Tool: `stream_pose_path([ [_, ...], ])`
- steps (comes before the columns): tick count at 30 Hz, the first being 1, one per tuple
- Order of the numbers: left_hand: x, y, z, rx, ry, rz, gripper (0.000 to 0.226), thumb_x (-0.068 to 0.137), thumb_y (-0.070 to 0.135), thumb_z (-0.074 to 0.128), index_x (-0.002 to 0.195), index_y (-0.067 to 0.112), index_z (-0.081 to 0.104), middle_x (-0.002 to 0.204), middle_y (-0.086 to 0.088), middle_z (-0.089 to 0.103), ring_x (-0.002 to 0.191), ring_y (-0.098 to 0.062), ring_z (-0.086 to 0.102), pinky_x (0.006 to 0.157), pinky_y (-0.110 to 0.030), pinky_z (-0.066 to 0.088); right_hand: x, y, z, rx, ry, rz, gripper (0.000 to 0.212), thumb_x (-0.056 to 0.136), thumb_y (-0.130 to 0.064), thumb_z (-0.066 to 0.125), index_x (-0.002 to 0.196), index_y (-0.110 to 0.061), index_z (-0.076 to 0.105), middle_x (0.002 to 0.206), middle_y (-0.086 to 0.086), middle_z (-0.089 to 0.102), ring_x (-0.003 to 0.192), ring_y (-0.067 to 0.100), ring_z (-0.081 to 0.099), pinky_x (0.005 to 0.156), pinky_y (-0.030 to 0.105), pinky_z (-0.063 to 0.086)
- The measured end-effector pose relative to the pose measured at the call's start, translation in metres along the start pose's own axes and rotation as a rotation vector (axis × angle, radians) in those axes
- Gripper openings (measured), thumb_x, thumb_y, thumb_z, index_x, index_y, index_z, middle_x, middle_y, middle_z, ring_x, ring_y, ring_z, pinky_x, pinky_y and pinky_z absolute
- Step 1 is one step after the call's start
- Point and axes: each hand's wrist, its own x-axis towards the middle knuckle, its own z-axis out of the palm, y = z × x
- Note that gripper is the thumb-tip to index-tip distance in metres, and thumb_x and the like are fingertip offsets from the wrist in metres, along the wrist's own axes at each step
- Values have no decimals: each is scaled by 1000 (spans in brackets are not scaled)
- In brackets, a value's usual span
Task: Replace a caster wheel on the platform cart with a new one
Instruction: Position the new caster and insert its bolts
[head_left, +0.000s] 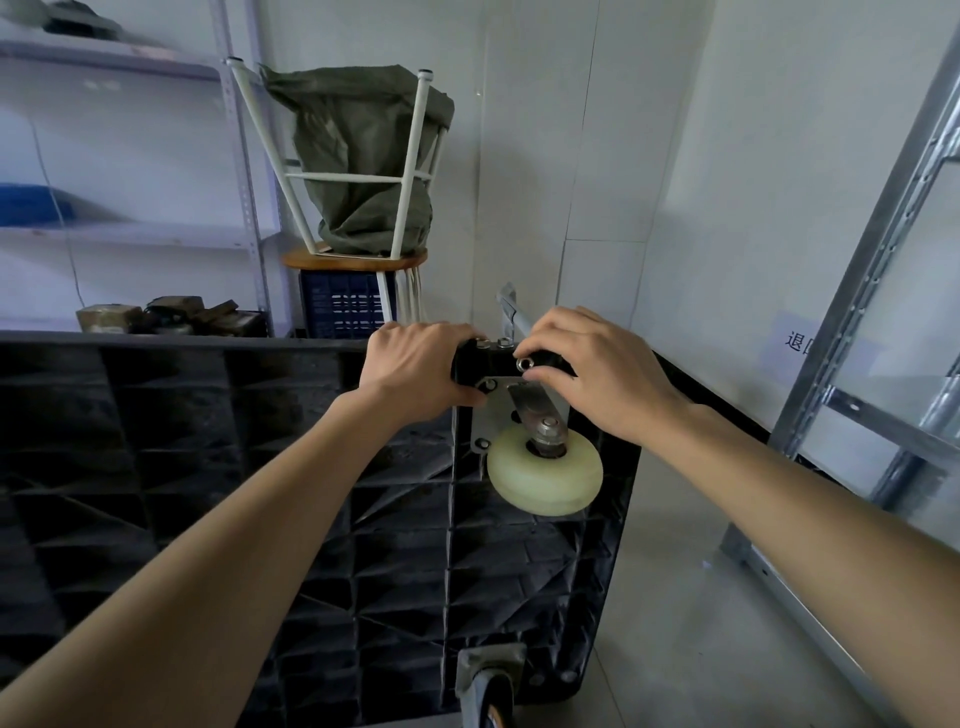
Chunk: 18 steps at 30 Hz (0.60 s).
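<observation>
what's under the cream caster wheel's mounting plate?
The cart's black ribbed underside lies under the mounting plate. The plate's top corners are hidden by the left hand and right hand.

Two bare forearms are seen, uncovered by any sleeve up to the frame edge. No gloves, rings, watches or bands are worn on the left hand (415, 366) or the right hand (597, 369). Short, unpainted fingernails are shown on the fingers.

Bare floor (675, 597) right of cart (208, 441); metal rack (852, 322) beyond.
</observation>
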Motion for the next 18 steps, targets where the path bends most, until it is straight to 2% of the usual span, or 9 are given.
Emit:
stream_pose_path([
  [8,10,1,-4,-2,-92,-24,70,70,67,78,132,44,55,104,8,67,100,-21,63,75,-32,37,-3,1,1,6,2,16,20,90,-34,73,109,-30,70,105,-19,57,98,4,53,63,25,42],
  [12,8,1,-3,18,-69,-23,66,70,68,77,128,42,56,93,11,60,95,-19,62,74,-32,36,-3,7,0,25,38,59,17,91,-35,71,108,-30,70,103,-22,55,97,-1,49,62,17,37],
  [15,8,1,-1,10,-69,-20,65,70,68,76,127,42,56,89,13,56,90,-18,58,74,-32,36,-6,15,-4,49,84,122,16,93,-34,69,108,-29,71,105,-20,60,96,-1,51,66,25,44],
  [18,9,0,0,-1,-68,-16,68,69,70,77,127,43,56,89,12,57,94,-19,61,75,-32,36,-7,28,-6,59,73,203,16,94,-37,68,109,-32,71,106,-21,59,89,-3,47,68,29,43],
])
